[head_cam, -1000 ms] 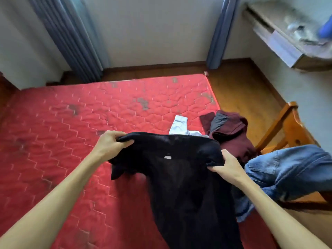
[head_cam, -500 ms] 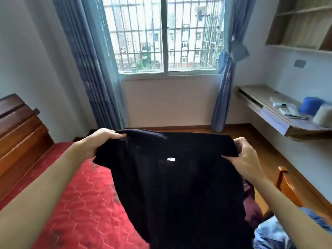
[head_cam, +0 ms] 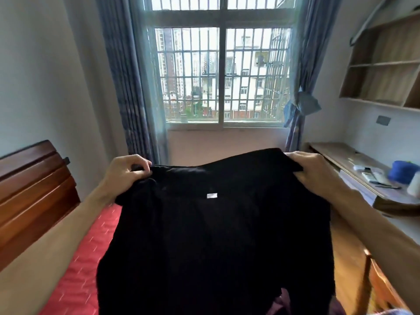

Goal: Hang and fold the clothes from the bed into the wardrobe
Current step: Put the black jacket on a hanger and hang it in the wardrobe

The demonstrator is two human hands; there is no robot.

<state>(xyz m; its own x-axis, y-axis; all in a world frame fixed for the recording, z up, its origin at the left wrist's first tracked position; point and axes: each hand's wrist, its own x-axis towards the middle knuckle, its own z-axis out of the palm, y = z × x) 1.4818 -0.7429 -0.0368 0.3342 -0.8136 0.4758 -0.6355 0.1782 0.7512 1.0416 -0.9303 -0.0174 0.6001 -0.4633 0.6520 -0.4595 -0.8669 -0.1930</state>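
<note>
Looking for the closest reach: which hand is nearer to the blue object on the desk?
Right. The right hand grips the black garment on the side toward the desk and blue object; the left hand holds the far corner, by the headboard.

Your garment (head_cam: 213, 235) hangs between your left hand (head_cam: 126, 172) and right hand (head_cam: 316, 172), above the mattress (head_cam: 77, 276); headboard (head_cam: 31, 192) left, desk (head_cam: 354, 169) right, window (head_cam: 221, 73) behind.
</note>
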